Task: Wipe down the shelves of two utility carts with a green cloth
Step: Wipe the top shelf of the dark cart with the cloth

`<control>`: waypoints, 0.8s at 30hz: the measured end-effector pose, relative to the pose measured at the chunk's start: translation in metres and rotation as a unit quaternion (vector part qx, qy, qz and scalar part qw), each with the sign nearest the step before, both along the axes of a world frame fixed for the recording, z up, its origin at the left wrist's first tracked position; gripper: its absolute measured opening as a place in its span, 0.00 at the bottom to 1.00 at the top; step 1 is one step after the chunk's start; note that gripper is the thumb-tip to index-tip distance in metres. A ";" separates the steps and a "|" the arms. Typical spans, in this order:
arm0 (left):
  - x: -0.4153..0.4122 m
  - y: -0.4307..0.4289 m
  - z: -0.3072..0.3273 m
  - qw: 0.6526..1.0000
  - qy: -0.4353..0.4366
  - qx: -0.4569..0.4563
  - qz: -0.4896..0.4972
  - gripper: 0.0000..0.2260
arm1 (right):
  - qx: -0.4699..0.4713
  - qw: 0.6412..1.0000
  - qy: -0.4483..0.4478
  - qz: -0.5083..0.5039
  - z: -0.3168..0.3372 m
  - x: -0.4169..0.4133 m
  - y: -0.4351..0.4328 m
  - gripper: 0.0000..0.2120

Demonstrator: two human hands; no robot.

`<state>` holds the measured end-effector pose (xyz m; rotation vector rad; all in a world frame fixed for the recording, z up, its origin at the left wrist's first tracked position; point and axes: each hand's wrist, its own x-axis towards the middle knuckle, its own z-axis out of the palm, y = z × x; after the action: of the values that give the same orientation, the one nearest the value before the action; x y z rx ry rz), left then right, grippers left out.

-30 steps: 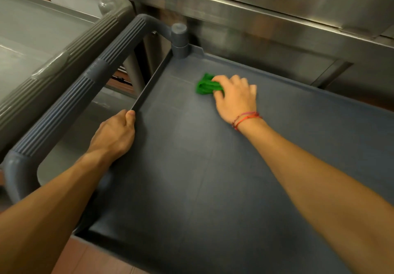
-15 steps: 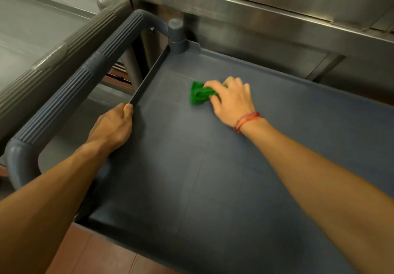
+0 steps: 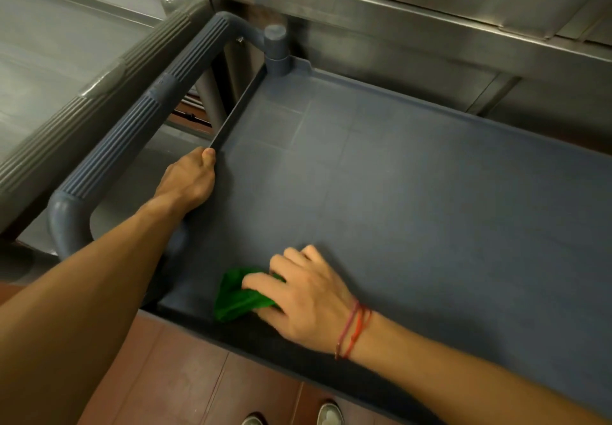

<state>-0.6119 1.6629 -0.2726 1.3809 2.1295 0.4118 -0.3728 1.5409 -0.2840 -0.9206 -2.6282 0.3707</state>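
Green cloth, bunched under the right hand, presses the cart shelf near its front edge, while the left hand grips the rim to steady it.

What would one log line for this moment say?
step: wiping | right hand: grips cloth on shelf, near corner | left hand: grips side rim

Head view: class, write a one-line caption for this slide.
Right hand holds a green cloth on the cart shelf while the left hand grips its rim.
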 end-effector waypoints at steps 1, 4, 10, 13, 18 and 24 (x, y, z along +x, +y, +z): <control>0.000 0.000 -0.001 1.000 0.002 0.000 0.000 0.19 | 0.016 1.000 -0.004 0.006 -0.002 0.002 0.009 0.14; -0.002 0.001 -0.003 1.000 0.015 0.003 -0.002 0.18 | 0.082 0.994 -0.023 -0.069 -0.011 0.012 0.059 0.15; -0.006 0.002 -0.001 0.999 0.042 -0.008 0.008 0.22 | 0.038 0.946 -0.010 -0.322 -0.023 0.047 0.123 0.14; 0.004 -0.014 0.010 0.995 0.091 0.050 -0.012 0.23 | 0.040 0.944 -0.013 -0.329 -0.023 0.041 0.121 0.14; 0.053 -0.107 -0.001 0.976 0.104 0.133 -0.141 0.28 | 0.020 0.941 -0.020 -0.337 -0.015 0.040 0.119 0.15; 0.098 -0.187 -0.004 0.972 0.107 0.123 -0.168 0.23 | -0.040 0.937 -0.020 -0.346 -0.005 0.035 0.110 0.15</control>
<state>-0.5144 1.4763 -0.2762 1.9686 2.0035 0.4157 -0.3383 1.6514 -0.2885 -1.7948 -2.1364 0.2712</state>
